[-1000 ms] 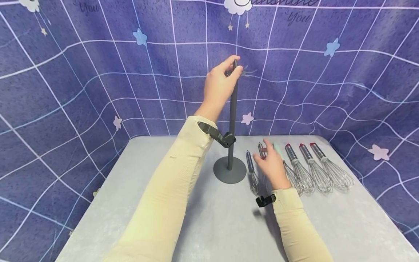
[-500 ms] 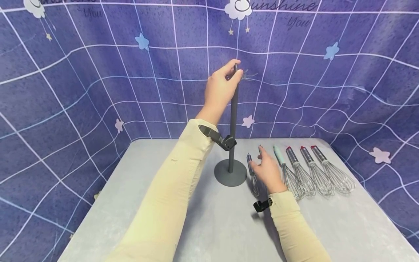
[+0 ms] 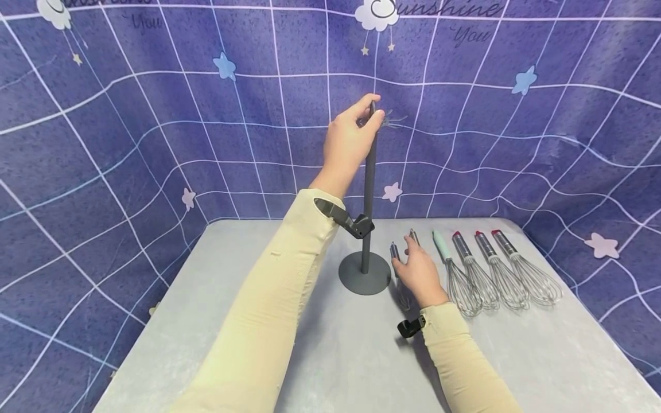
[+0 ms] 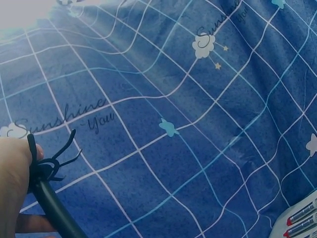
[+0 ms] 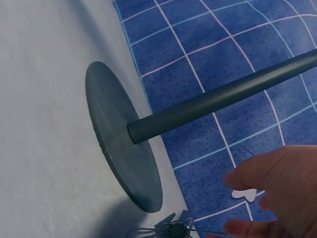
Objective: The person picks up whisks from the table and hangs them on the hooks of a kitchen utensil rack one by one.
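My left hand grips the top of a dark grey stand, where thin curved hooks spread out, clearer in the left wrist view as a hook rack. The stand rises upright from a round base. My right hand hovers low over two small whisks, its thumb beside the handle of the leftmost whisk and its fingers near the handle of another whisk, mostly hidden by the hand. In the right wrist view its fingers are slightly bent, with a gap showing between them.
Right of the hand lie a mint-handled whisk and three larger whisks with red-tipped handles, side by side on the grey table. A blue curtain with stars and lines hangs behind and at both sides.
My right hand has moved left, away from the mint-handled whisk and towards the leftmost small whisk. My left hand stays on top of the stand. The head view has tilted slightly.
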Demonstrator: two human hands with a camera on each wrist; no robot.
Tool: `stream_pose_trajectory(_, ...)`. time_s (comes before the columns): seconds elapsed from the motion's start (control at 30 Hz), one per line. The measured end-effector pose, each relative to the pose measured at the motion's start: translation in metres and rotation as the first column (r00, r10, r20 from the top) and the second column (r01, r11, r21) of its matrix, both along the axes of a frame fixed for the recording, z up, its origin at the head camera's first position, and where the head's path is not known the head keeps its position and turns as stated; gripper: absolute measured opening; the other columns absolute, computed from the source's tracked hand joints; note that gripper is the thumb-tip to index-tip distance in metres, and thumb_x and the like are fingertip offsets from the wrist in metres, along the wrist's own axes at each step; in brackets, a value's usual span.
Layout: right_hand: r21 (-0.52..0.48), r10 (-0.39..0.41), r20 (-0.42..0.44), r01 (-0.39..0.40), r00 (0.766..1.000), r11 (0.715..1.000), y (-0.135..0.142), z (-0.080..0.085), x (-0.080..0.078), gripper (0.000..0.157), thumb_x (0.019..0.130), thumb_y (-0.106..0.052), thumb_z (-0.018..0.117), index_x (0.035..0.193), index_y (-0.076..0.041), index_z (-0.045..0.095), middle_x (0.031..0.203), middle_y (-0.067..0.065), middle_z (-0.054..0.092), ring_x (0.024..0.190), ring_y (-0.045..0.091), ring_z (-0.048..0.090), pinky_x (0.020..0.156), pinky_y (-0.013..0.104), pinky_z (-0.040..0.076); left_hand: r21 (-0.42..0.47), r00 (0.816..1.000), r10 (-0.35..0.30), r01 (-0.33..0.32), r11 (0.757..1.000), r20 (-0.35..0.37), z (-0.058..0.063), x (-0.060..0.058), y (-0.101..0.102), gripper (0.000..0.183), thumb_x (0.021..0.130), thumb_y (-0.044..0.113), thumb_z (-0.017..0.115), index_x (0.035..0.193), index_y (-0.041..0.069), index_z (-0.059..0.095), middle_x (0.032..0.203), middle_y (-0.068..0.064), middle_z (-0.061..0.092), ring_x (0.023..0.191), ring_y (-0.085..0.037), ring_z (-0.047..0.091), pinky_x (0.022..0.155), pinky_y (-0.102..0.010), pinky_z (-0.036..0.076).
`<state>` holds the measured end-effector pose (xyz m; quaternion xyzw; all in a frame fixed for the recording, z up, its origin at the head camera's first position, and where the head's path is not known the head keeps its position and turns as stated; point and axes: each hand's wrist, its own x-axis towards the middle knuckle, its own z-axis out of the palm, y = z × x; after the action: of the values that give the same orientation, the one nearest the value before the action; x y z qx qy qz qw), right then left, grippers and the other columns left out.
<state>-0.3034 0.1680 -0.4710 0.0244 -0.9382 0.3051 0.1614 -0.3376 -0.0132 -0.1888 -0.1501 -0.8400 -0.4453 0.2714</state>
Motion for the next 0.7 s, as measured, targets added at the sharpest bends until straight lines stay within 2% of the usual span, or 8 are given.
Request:
stream_pose_trajectory(0.33, 0.038, -0.022, 0.028, 0.02, 0.999, 0.999, -0.006, -0.01, -0.005, 0.071, 0.09, -0.023, 0.071, 0.15, 0.0, 0.041, 0.122, 0.029, 0.065, 0.108, 0.046, 0.063, 0.091, 0.058, 0.05, 0.006, 1.0, 0.002, -0.002, 1.0, 0.007, 0.0, 0.0, 0.0, 0.033, 0.1, 0.042, 0.061, 0.133, 0.039, 0.064, 0.118, 0.016, 0.071, 0.095, -0.011, 0.066, 0.073, -0.03, 0.048)
stream_pose_trajectory(0.7, 0.063, -0.041, 0.06, 0.038, 0.997, 0.997, -0.011, -0.019, -0.008, 0.071, 0.09, -0.023, 0.07, 0.15, 0.002, 0.041, 0.135, 0.033, 0.056, 0.12, 0.05, 0.057, 0.099, 0.06, 0.046, 0.009, 1.0, 0.004, -0.004, 1.0, 0.006, 0.0, -0.001, 0.001, 0.033, 0.1, 0.042, 0.062, 0.133, 0.039, 0.064, 0.121, 0.015, 0.071, 0.099, -0.011, 0.066, 0.074, -0.031, 0.048)
